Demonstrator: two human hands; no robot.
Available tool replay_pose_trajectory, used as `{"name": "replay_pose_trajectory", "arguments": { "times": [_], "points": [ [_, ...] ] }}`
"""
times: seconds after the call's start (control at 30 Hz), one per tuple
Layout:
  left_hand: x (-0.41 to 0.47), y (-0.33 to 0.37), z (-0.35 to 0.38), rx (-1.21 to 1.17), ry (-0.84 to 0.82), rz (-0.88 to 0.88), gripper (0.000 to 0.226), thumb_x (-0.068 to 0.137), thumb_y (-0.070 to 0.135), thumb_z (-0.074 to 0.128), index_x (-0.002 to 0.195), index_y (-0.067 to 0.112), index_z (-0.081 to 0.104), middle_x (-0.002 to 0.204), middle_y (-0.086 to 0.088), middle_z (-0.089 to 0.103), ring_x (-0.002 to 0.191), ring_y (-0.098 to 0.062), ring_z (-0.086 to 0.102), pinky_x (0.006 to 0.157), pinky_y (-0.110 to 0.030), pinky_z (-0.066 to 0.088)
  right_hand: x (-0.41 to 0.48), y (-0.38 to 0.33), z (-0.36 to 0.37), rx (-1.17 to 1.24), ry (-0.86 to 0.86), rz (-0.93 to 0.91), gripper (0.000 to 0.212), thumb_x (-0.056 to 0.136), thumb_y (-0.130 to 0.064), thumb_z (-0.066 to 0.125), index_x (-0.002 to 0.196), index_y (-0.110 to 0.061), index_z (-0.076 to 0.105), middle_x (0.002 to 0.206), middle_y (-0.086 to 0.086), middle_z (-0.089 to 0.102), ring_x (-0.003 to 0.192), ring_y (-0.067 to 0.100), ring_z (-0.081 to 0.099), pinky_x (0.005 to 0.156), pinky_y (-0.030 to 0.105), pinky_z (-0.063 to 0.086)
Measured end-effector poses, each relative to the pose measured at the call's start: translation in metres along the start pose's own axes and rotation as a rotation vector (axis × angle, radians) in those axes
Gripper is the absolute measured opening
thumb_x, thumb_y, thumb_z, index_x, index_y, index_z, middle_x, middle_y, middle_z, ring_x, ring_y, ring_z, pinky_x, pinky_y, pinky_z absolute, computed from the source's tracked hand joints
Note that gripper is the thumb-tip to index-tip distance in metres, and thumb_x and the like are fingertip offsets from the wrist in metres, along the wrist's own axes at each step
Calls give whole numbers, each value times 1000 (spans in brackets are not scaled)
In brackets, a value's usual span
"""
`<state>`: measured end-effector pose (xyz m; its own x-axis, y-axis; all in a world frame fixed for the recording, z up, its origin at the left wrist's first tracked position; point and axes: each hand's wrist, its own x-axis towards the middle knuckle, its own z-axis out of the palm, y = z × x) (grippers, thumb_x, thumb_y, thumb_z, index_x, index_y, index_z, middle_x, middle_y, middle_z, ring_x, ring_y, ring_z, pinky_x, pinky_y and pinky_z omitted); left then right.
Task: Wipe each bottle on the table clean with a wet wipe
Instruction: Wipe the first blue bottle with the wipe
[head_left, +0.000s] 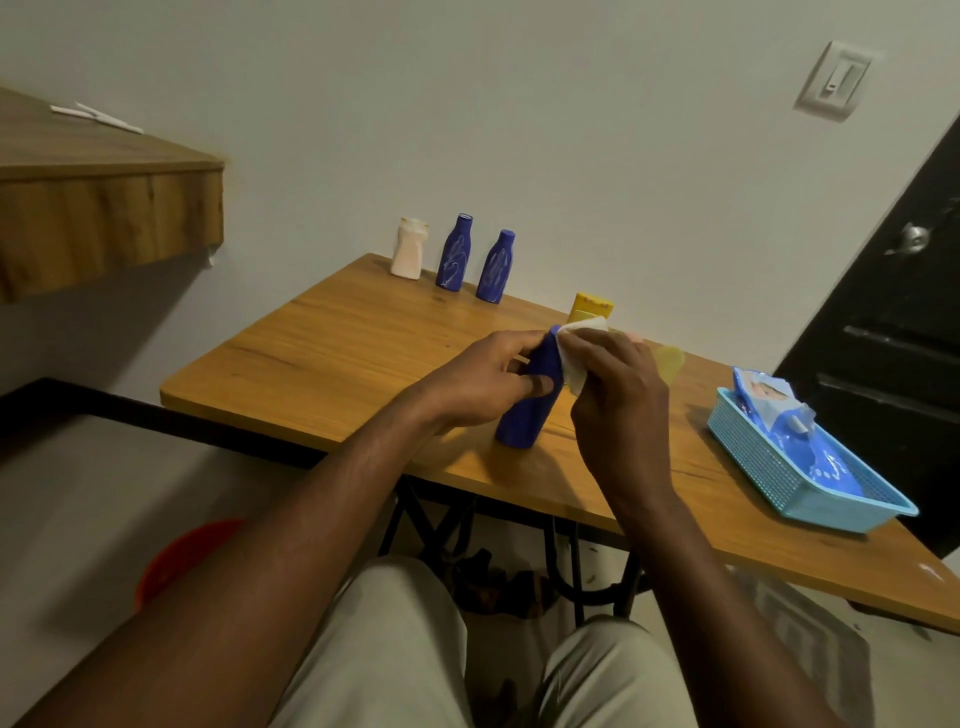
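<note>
Blue bottle (524, 421) sits mid-desk near the front edge, tilted w/ its top leaning away; can't tell if the base rests on the wood or hangs just above it. Left hand (483, 379) has fingers curled round the bottle's upper body, thumb on the near side. Right hand (618, 395) pinches a white wet wipe (584, 328) in bent fingers & presses it against the bottle's neck and shoulder. Desk (337, 353) is a warm wood-grain top on a black iron frame (431, 525). At the far corner by the wall stand a white bottle (410, 249) & two more blue bottles (455, 253) (496, 267), both streaked w/ white marks, in a row. A yellow bottle (589, 306) stands just behind the hands. Toward the right edge lies a light-blue mesh basket (769, 467) holding a blue wipes pack (800, 436). Room: plain pale wall w/ a switch plate (836, 80) top right, black door (893, 322) w/ metal knob (913, 238), wooden shelf (104, 208) at left, red bucket (182, 556) on the floor below.
</note>
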<state>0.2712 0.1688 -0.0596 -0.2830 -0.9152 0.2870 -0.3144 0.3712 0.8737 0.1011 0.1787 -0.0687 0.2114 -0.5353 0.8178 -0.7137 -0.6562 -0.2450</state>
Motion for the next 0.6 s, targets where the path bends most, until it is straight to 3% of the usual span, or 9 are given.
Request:
{"name": "replay_pose_trajectory", "arguments": {
  "times": [0.23, 0.33, 0.47, 0.6],
  "points": [
    [3, 0, 3, 3, -15, -10, 46, 102, 9, 61, 145, 23, 54, 145, 4, 57, 120, -7, 52, 76, -14, 42, 17, 0, -5, -106, -117, 22, 40, 91, -10, 61, 130, -12, 69, 131, 6, 68, 121, 26, 54, 94, 43, 53],
    [3, -2, 1, -21, 5, -23, 45, 102, 8, 61, 144, 23, 55, 141, 4, 59, 125, -11, 52, 79, -18, 47, 12, -3, -4, -137, -137, -80, 45, 91, -17, 50, 131, -12, 69, 131, 6, 69, 119, 29, 54, 91, 43, 52],
    [2, 0, 2, -11, -7, 8, 54, 103, 7, 59, 152, 26, 49, 144, 6, 56, 123, -8, 49, 80, -18, 47, -4, 6, -2, -78, -30, -42, 45, 88, 7, 67, 130, -10, 69, 130, 9, 69, 118, 27, 55, 89, 36, 50],
    [3, 0, 6, 13, -19, 21, 48, 102, 9, 60, 148, 24, 52, 145, 4, 57, 122, -9, 50, 78, -16, 43, 8, 10, -4, -59, -51, 8, 41, 90, 1, 68, 129, -11, 69, 129, 8, 69, 119, 29, 56, 92, 44, 54]
  ]
}}
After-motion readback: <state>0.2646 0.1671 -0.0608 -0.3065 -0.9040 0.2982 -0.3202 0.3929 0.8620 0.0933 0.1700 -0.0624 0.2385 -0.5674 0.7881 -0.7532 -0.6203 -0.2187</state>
